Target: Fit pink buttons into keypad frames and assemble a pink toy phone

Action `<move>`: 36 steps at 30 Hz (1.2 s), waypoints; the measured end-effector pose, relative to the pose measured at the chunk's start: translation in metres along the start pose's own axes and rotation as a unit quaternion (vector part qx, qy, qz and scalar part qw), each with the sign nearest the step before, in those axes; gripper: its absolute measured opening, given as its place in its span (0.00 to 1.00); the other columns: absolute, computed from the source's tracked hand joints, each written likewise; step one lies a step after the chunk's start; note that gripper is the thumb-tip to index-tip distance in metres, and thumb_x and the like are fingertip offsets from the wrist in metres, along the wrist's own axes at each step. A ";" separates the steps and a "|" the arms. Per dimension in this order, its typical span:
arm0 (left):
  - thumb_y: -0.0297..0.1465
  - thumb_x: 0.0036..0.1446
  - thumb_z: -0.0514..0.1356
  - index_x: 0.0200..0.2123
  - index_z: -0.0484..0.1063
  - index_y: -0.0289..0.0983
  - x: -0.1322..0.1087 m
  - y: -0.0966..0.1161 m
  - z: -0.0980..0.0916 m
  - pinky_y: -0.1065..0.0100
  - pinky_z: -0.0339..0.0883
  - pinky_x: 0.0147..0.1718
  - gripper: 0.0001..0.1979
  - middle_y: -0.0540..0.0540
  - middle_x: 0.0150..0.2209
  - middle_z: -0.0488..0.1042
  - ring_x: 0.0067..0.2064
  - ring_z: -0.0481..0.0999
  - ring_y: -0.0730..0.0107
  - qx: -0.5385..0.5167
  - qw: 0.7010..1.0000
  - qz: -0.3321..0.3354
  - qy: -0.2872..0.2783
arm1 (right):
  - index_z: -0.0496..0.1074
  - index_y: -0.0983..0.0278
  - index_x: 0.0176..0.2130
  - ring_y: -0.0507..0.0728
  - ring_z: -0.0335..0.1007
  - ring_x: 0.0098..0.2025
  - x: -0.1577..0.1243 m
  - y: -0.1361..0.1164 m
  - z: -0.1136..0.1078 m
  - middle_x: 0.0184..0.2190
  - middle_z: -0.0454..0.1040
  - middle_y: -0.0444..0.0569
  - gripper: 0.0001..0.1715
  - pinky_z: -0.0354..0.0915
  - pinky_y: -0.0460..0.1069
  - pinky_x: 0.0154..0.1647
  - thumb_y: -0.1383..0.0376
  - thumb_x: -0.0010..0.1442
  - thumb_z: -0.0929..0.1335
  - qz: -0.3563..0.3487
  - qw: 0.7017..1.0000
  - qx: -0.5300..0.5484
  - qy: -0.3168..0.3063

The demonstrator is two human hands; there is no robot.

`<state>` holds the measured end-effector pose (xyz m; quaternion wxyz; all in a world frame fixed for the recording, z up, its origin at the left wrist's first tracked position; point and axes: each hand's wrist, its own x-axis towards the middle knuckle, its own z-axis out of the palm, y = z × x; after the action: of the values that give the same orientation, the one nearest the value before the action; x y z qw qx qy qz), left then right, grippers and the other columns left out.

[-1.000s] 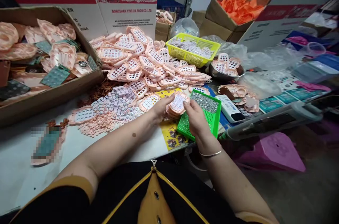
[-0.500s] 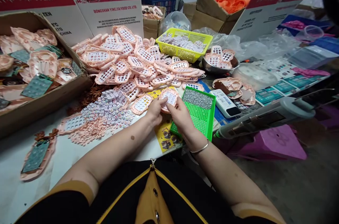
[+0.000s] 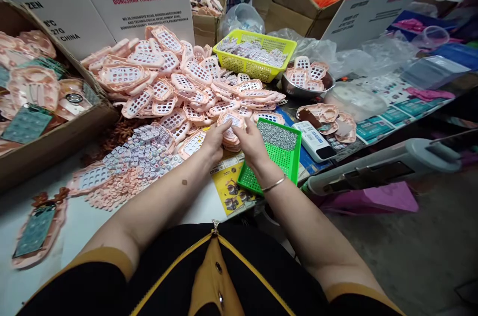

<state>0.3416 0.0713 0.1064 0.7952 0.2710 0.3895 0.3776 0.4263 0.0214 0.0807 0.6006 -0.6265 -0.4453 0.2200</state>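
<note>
1. Head view, change: a second ago the thumbs sat at the side edges of the pink shell [image 3: 230, 118]; now they lie in over its face, closer together. The shell is not set down, so the work seems to be at the same handling step, with only the grip altered.
2. Head view, hands: the left hand [image 3: 212, 143] and right hand [image 3: 255, 146] are partly closed, holding the shell between them; the fingers underneath are hidden.
3. Head view, shell: it is between the near side of the shell pile [image 3: 186, 84] and the left of the green tray [image 3: 281, 160]. It is pale pink and rounded, with a whitish face; more pink edges show below, perhaps a stack.
</note>
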 end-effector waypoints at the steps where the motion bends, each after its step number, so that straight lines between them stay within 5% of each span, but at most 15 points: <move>1: 0.27 0.53 0.64 0.35 0.75 0.34 0.000 -0.001 0.000 0.66 0.72 0.40 0.05 0.47 0.29 0.80 0.31 0.79 0.70 0.006 1.000 0.006 -0.006 | 0.67 0.68 0.58 0.63 0.69 0.58 -0.010 -0.006 -0.008 0.54 0.75 0.60 0.29 0.67 0.62 0.58 0.58 0.61 0.67 -0.029 0.998 -0.055 0.021; 3: 0.27 0.54 0.63 0.37 0.75 0.34 0.002 -0.003 -0.001 0.64 0.71 0.44 0.06 0.46 0.31 0.80 0.34 0.79 0.68 0.020 1.000 0.012 -0.007 | 0.66 0.68 0.60 0.64 0.66 0.62 -0.036 -0.017 -0.026 0.59 0.70 0.63 0.28 0.64 0.63 0.61 0.60 0.63 0.66 -0.134 0.975 -0.174 0.044; 6: 0.27 0.56 0.61 0.38 0.76 0.34 0.005 -0.006 -0.003 0.63 0.71 0.47 0.06 0.44 0.33 0.81 0.38 0.80 0.66 0.033 0.999 0.013 0.009 | 0.72 0.68 0.52 0.61 0.73 0.50 -0.082 -0.026 -0.047 0.47 0.77 0.59 0.17 0.70 0.57 0.52 0.66 0.65 0.65 -0.303 0.900 -0.310 -0.040; 9: 0.28 0.56 0.61 0.37 0.76 0.35 0.005 -0.009 -0.004 0.63 0.70 0.50 0.06 0.45 0.37 0.82 0.44 0.80 0.63 0.045 0.999 0.023 0.010 | 0.74 0.69 0.47 0.58 0.71 0.34 -0.112 -0.021 -0.060 0.34 0.77 0.55 0.14 0.69 0.52 0.35 0.64 0.66 0.64 -0.348 0.820 -0.434 -0.135; 12: 0.27 0.54 0.63 0.36 0.76 0.36 0.001 -0.010 -0.001 0.61 0.69 0.51 0.05 0.45 0.39 0.82 0.45 0.80 0.61 0.055 0.998 0.030 0.006 | 0.74 0.71 0.50 0.56 0.66 0.27 -0.124 -0.011 -0.070 0.27 0.73 0.50 0.18 0.62 0.50 0.27 0.72 0.65 0.60 -0.350 0.776 -0.491 -0.184; 15: 0.27 0.53 0.64 0.34 0.76 0.36 -0.002 -0.013 0.001 0.57 0.69 0.50 0.04 0.43 0.39 0.82 0.44 0.80 0.58 0.063 0.998 0.031 -0.003 | 0.73 0.69 0.52 0.55 0.65 0.27 -0.126 -0.007 -0.082 0.26 0.72 0.49 0.23 0.61 0.50 0.27 0.76 0.62 0.59 -0.337 0.770 -0.495 -0.219; 18: 0.28 0.52 0.65 0.33 0.76 0.37 0.000 -0.016 -0.002 0.58 0.68 0.50 0.04 0.43 0.38 0.82 0.45 0.79 0.59 0.070 0.997 0.034 -0.012 | 0.73 0.64 0.51 0.56 0.68 0.29 -0.123 -0.012 -0.090 0.29 0.74 0.51 0.19 0.64 0.50 0.29 0.71 0.65 0.60 -0.308 0.795 -0.471 -0.227; 21: 0.31 0.51 0.67 0.33 0.75 0.37 0.005 -0.020 -0.008 0.61 0.68 0.49 0.06 0.45 0.36 0.81 0.45 0.79 0.61 0.076 0.996 0.041 -0.011 | 0.70 0.65 0.55 0.61 0.73 0.41 -0.107 -0.017 -0.084 0.41 0.76 0.58 0.20 0.70 0.55 0.40 0.62 0.67 0.62 -0.272 0.846 -0.434 -0.151; 24: 0.35 0.50 0.67 0.34 0.75 0.37 0.007 -0.021 -0.011 0.62 0.68 0.48 0.09 0.45 0.37 0.81 0.44 0.78 0.62 0.078 0.996 0.049 -0.018 | 0.62 0.73 0.62 0.68 0.69 0.54 -0.077 -0.015 -0.065 0.53 0.72 0.68 0.29 0.67 0.62 0.52 0.63 0.65 0.62 -0.221 0.864 -0.446 -0.076; 29: 0.27 0.44 0.68 0.39 0.75 0.37 0.003 -0.014 -0.008 0.62 0.67 0.50 0.15 0.45 0.42 0.80 0.44 0.78 0.63 0.073 0.993 0.080 -0.039 | 0.61 0.79 0.61 0.73 0.66 0.58 -0.030 -0.013 -0.041 0.58 0.68 0.75 0.32 0.62 0.65 0.55 0.71 0.59 0.62 -0.119 0.819 -0.550 -0.109; 33: 0.18 0.39 0.63 0.34 0.75 0.36 0.005 -0.011 -0.010 0.62 0.67 0.49 0.16 0.46 0.38 0.80 0.41 0.77 0.63 0.072 0.994 0.073 -0.039 | 0.69 0.71 0.54 0.67 0.73 0.49 -0.024 -0.021 -0.041 0.46 0.78 0.65 0.23 0.62 0.59 0.50 0.72 0.62 0.60 -0.123 0.779 -0.600 -0.136; 36: 0.16 0.37 0.60 0.31 0.76 0.36 0.008 -0.012 -0.014 0.63 0.68 0.47 0.15 0.46 0.36 0.80 0.40 0.78 0.63 0.067 0.995 0.056 -0.039 | 0.71 0.69 0.54 0.65 0.75 0.43 -0.024 -0.024 -0.042 0.50 0.77 0.65 0.22 0.64 0.57 0.44 0.71 0.64 0.59 -0.145 0.770 -0.610 -0.123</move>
<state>0.3382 0.0732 0.0865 0.7673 0.3599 0.3670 0.3834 0.4408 -0.0245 0.1047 0.0575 -0.7568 -0.6414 -0.1123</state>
